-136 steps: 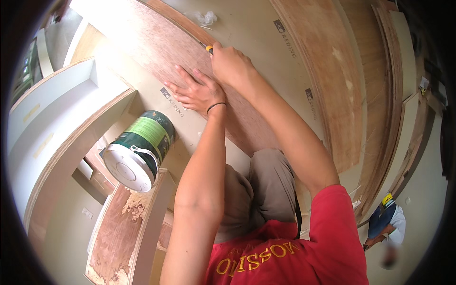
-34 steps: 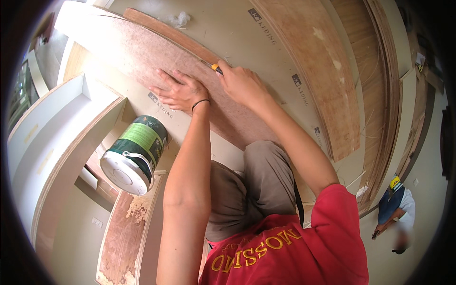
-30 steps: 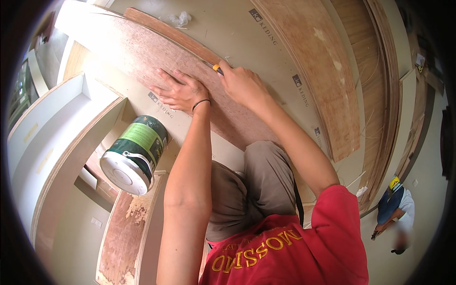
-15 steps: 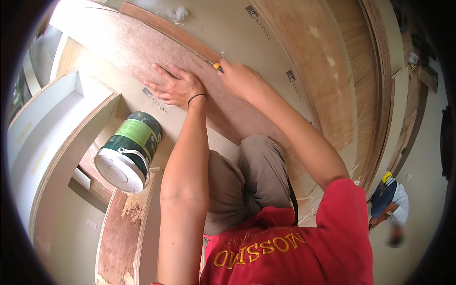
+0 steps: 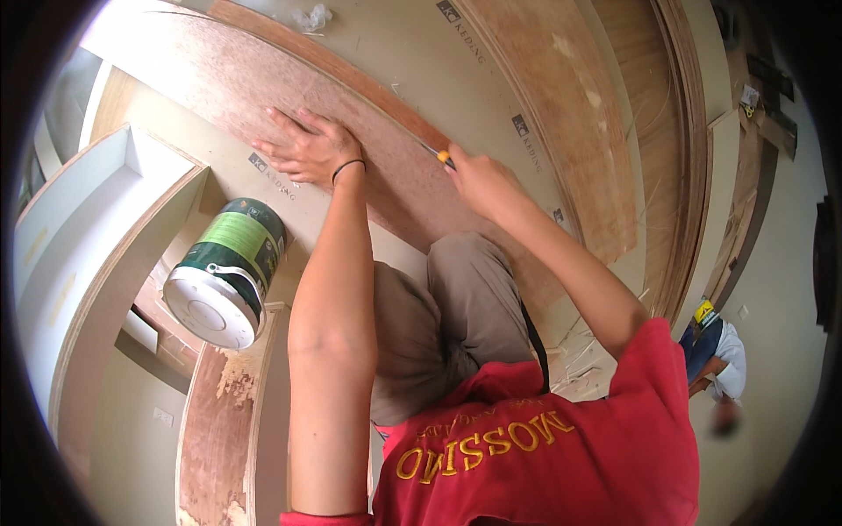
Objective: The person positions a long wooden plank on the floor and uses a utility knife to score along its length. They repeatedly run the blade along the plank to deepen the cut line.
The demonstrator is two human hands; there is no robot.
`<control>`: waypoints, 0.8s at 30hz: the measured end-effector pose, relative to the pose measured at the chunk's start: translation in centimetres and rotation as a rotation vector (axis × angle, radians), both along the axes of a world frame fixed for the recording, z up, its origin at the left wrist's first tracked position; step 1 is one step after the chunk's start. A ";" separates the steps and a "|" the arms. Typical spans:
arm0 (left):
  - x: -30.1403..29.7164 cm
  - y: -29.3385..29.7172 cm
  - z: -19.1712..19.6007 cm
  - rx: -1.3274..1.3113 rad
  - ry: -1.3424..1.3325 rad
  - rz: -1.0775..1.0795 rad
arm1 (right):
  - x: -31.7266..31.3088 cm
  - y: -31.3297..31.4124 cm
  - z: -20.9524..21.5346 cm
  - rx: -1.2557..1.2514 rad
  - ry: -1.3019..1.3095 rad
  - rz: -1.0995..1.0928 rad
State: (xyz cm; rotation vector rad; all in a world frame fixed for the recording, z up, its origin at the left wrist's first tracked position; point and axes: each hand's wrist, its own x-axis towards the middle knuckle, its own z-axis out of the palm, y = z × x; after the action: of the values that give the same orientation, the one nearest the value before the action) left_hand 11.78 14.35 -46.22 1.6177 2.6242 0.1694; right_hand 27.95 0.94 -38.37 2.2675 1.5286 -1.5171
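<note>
My left hand [image 5: 309, 147] lies flat on a long reddish plywood board [image 5: 390, 175], its fingers spread. Closed in my right hand [image 5: 481, 177] is a slim tool [image 5: 444, 158] with a yellow and black handle and a thin metal end. That end meets the board's far edge, where a narrow reddish wood strip [image 5: 333, 57] runs alongside. Whether the metal end is a blade or a shaft is too small to tell. My right palm hides most of the handle.
A green paint bucket [image 5: 237, 241] with a white lid stands left of my left forearm, beside an open white cabinet carcass [image 5: 114, 237]. More plywood panels [image 5: 544, 96] lie at the right. Crumpled clear plastic [image 5: 311, 17] is at the top. Another person [image 5: 715, 351] is far right.
My right hand has moved right and nearer to me along the board's edge with the tool. My left hand stays flat on the board. The whole view has shifted slightly.
</note>
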 end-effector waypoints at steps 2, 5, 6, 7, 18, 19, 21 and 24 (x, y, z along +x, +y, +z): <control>0.3 0.0 0.1 -0.015 -0.016 0.004 | 0.7 -1.7 0.4 -0.031 -0.007 -0.018; 0.3 0.0 0.2 -0.011 -0.009 0.007 | 1.1 -4.5 1.0 -0.079 -0.032 -0.032; 0.2 -0.2 0.2 -0.005 -0.014 0.001 | 1.4 -5.5 1.4 -0.098 -0.049 -0.024; 0.2 -0.2 0.0 0.006 -0.017 -0.004 | 1.7 -6.2 1.5 -0.114 -0.063 -0.015; 0.0 -0.2 -0.2 -0.005 -0.011 0.011 | 2.4 -4.8 4.2 -0.075 -0.001 -0.070; 0.0 -0.2 -0.2 -0.006 -0.017 0.016 | 1.7 -2.6 4.1 0.007 0.040 -0.153; 0.2 0.2 0.0 -0.007 -0.031 0.019 | 0.1 2.2 2.2 0.029 0.046 -0.181; 0.4 0.2 0.1 -0.014 -0.033 0.012 | -1.9 6.8 -0.9 0.152 0.032 -0.166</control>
State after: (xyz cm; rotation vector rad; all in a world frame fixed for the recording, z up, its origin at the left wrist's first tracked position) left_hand 12.13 14.54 -46.09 1.5815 2.6054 0.1754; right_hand 26.03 7.77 -39.29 2.5244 1.5481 -1.5311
